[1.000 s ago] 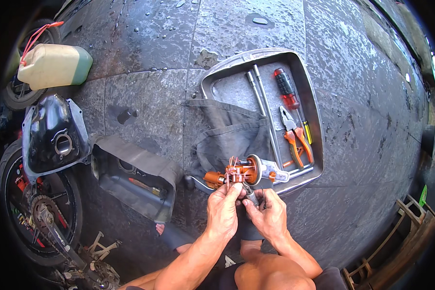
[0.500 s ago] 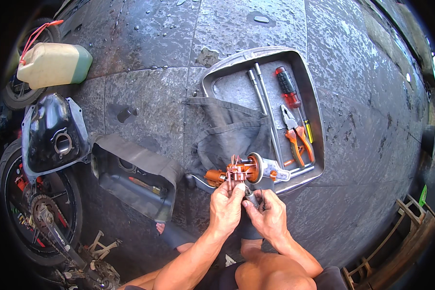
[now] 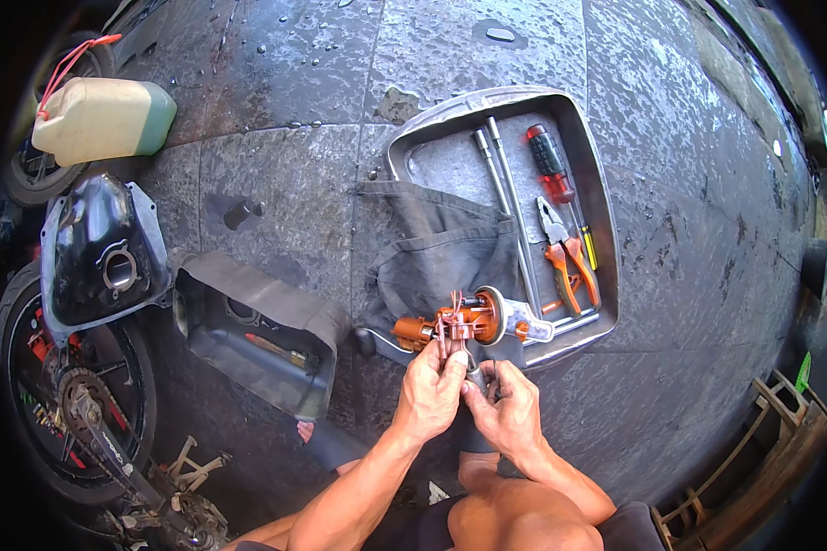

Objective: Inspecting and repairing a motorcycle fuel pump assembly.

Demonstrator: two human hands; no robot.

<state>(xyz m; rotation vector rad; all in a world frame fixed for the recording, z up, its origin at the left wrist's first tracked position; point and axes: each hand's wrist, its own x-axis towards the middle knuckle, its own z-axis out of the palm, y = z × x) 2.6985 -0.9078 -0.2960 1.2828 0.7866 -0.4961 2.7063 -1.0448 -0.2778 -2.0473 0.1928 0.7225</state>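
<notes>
Dark floor (image 3: 285,174) below, left hand (image 3: 430,390) grips orange assembly (image 3: 479,317), right hand (image 3: 507,404) pinches grey cylinder (image 3: 475,374), apparently mid-adjustment, calling for steadiness.

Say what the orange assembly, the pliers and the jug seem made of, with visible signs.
Orange assembly: body probably moulded plastic, smooth and evenly coloured.
Pliers: likely steel head, grey with a dull gleam; orange-and-black grips, plastic or rubber.
Jug: likely translucent plastic; a greenish band seems to show through its wall.
</notes>
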